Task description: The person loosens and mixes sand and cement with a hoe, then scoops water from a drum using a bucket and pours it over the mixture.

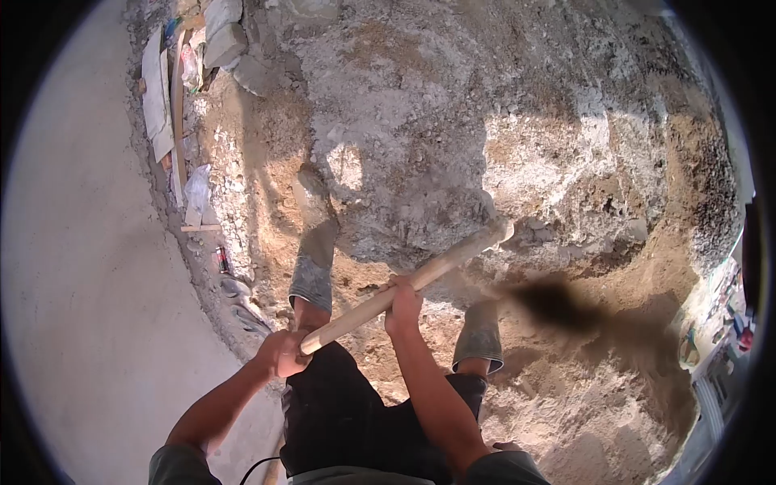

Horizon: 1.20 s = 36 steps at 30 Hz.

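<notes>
Both my hands grip a thick, pale wooden tool handle [361,315] that slants up to the right across my legs. My left hand [283,353] is closed round its near end, by my left thigh. Further along, my right hand [403,305] wraps the shaft near its middle. The handle's far end lies over broken, grey-white earth [404,153]; what kind of head it carries, I cannot make out. My feet stand apart in dusty grey boots, the left boot [314,259] forward and the right boot [478,335] nearer the loose soil.
A smooth concrete surface [97,267] runs along the left. Boards [179,113], stones [226,44] and litter line its edge. Loose brown soil [574,396] is heaped at lower right. A dark blur [558,305] hangs right of my right boot. More debris [723,323] lies at far right.
</notes>
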### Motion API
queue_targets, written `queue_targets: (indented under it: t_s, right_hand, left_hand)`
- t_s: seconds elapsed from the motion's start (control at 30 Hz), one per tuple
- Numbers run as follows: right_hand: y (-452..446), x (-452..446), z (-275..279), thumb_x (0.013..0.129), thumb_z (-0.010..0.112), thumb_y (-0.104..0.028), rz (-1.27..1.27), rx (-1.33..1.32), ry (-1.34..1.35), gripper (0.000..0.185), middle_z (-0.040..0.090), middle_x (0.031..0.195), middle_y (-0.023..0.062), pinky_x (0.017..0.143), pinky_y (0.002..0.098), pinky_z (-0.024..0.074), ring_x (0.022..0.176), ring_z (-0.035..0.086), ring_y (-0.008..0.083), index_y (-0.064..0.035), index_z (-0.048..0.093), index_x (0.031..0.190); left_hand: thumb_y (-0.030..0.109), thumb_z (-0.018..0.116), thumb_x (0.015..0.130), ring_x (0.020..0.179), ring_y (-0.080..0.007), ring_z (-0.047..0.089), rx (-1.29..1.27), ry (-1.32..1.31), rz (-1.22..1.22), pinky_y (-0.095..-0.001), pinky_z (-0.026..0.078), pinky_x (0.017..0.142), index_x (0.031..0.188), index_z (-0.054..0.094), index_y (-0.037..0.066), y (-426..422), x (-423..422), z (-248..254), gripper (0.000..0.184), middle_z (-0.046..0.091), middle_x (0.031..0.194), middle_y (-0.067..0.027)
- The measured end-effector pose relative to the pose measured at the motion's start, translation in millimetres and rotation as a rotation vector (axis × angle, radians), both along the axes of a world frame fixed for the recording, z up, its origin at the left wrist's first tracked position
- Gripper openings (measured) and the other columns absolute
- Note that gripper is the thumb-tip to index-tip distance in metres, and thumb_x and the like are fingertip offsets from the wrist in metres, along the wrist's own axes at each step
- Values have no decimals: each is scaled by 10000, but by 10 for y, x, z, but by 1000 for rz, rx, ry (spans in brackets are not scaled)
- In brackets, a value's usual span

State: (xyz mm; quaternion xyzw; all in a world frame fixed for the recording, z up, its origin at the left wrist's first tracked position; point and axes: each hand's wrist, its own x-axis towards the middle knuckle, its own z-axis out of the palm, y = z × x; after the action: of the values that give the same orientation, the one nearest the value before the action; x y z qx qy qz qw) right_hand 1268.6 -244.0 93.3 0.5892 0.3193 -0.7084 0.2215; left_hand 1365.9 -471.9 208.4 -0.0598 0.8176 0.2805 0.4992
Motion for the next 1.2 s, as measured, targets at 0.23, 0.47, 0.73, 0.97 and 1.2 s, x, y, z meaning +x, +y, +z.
queue_targets:
  t_s: [0.23, 0.47, 0.73, 0.97, 1.2]
  right_hand:
    - [441, -309, 1024, 840, 580, -16, -142, -5, 134, 167, 509, 791, 87, 677, 440, 535, 666, 554, 233, -41, 468, 961]
    - [3605, -640, 1874, 852, 530, -98, 90, 234, 250, 71, 442, 661, 13, 488, 289, 416, 541, 468, 124, -79, 488, 798]
    - [7331, 1421, 1026, 726, 632, -205, 1914, 1122, 393, 259, 653, 713, 221, 628, 428, 560, 696, 689, 348, 42, 684, 783]
    - [7187, 3339, 1618, 757, 675, -441, 1109, 744, -383, 539, 683, 997, 263, 862, 457, 526, 1016, 658, 380, 38, 692, 1005]
    - [6322, 4373, 1732, 777, 651, -121, 810, 198, -122, 116, 632, 640, 87, 526, 376, 498, 542, 607, 241, -13, 686, 756]
  left_hand:
    - [299, 702, 706, 634, -349, 644, -66, 279, -157, -443, 510, 569, 938, 567, 142, 51, -161, 178, 311, 618, 653, -129]
    - [436, 661, 868, 622, -235, 639, 416, 44, -66, -358, 486, 577, 908, 607, 71, 2163, -1014, 1522, 370, 636, 672, -102]
    - [342, 677, 854, 714, -278, 660, -168, 424, 56, -376, 511, 670, 843, 653, 76, 2512, -18, 1450, 267, 667, 747, -127]
    - [392, 688, 829, 771, -330, 661, -212, 386, -52, -412, 518, 710, 816, 646, 87, 3114, 562, 1920, 308, 671, 784, -142]
    - [394, 684, 829, 762, -315, 652, -23, 373, 76, -399, 508, 697, 857, 658, 59, 3628, 833, 1736, 338, 653, 782, -157]
